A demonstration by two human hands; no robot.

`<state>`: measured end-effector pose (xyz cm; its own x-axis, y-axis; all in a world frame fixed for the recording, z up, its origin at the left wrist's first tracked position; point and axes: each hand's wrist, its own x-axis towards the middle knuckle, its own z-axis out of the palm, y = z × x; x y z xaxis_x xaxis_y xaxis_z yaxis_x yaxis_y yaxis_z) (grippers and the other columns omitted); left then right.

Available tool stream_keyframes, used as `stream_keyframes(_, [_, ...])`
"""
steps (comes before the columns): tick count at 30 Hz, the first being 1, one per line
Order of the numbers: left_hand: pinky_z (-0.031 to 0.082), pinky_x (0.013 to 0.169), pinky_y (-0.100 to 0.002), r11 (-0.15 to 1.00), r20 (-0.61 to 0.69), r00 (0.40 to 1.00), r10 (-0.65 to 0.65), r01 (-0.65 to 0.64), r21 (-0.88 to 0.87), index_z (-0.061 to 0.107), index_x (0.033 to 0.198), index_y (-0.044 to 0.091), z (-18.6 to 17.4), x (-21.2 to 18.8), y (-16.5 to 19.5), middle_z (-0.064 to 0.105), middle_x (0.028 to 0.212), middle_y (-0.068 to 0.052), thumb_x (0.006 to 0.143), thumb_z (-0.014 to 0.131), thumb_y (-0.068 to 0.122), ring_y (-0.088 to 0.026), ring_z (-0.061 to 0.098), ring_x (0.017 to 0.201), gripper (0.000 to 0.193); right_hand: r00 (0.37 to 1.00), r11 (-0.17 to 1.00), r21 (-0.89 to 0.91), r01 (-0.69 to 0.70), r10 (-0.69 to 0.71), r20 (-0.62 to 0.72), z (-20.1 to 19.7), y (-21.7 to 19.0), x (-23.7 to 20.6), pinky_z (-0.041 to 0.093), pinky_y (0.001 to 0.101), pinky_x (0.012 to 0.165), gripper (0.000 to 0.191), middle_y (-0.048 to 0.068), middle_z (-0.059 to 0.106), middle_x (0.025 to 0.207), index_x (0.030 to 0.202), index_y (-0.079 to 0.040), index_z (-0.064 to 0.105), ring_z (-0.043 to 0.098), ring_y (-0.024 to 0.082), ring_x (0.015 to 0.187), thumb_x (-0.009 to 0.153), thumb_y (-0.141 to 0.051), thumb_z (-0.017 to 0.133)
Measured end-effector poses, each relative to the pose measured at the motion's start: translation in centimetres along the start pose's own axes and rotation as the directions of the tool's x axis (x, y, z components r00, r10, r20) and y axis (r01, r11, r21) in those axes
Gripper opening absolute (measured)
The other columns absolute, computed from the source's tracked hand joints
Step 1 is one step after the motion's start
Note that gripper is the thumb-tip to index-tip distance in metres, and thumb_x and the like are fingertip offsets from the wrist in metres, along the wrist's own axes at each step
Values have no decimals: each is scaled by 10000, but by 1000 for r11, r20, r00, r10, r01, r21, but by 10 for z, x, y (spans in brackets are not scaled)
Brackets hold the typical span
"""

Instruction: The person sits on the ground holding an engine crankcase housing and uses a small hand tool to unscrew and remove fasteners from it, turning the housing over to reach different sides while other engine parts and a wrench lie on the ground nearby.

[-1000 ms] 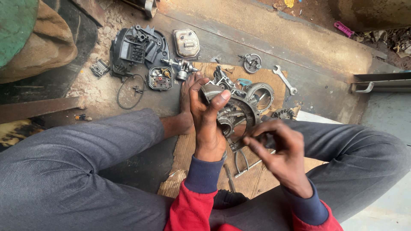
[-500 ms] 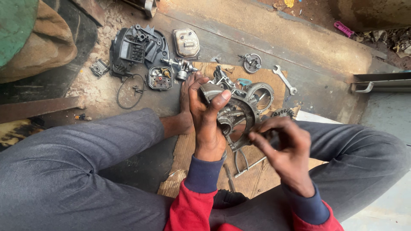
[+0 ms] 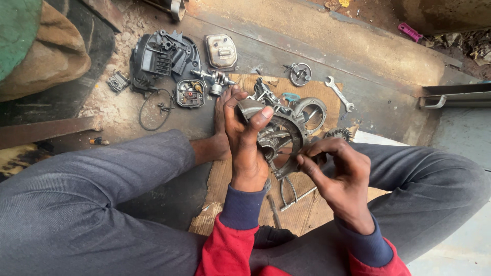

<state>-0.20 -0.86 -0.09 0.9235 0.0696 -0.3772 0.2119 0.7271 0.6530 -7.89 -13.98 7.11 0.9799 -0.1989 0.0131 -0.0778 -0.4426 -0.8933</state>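
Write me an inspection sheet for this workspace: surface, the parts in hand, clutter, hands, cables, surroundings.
Surface: worn cardboard sheet on a dusty concrete floor.
Job's things: grey metal engine casing, held up over the cardboard.
Clutter: black plastic housing, metal cover, open-ended spanner, small gear, round fitting.
Hands: left hand grips the casing's rim; right hand pinches at its lower right edge, what it pinches is hidden.
Cables: thin black loop lying on the floor.
Surroundings: person's grey-trousered legs either side; green and brown bundle upper left.
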Motion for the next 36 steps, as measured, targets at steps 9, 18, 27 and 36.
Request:
stream_keyframes(9, [278,1227,-414,1000,-15,1000,-18,18,-4,545,1257,76,-1,0,-3,411,1511,-92,750,817,190,-250,365,1462,586,999,999,-6,32,-32,32,1,-2,0,523,261,689,211,82,717,889,907,11,646,663,144,791,803,73,819])
stream_keyframes(18, [321,1197,-452,997,-17,998,-60,59,-40,541,1235,59,0,-1,-3,412,1481,-97,745,820,186,-281,387,1435,578,976,975,-63,214,-216,-31,4,-5,1,567,291,817,199,96,717,935,942,21,634,706,167,870,843,88,793])
stream_keyframes(27, [278,1229,-396,999,16,999,-51,51,-13,541,1258,66,-2,3,1,407,1506,-72,743,804,227,-224,354,1478,600,980,975,-101,199,-200,-7,3,-4,0,554,282,786,191,94,721,918,922,15,638,707,171,848,834,83,794])
stream_keyframes(36, [461,1065,-389,989,46,993,-110,114,-93,522,1357,79,-5,2,3,454,1373,-80,752,681,345,-237,498,1285,680,973,973,-78,216,-221,-60,-3,-18,-5,574,261,753,208,118,720,927,931,12,626,723,174,865,842,107,787])
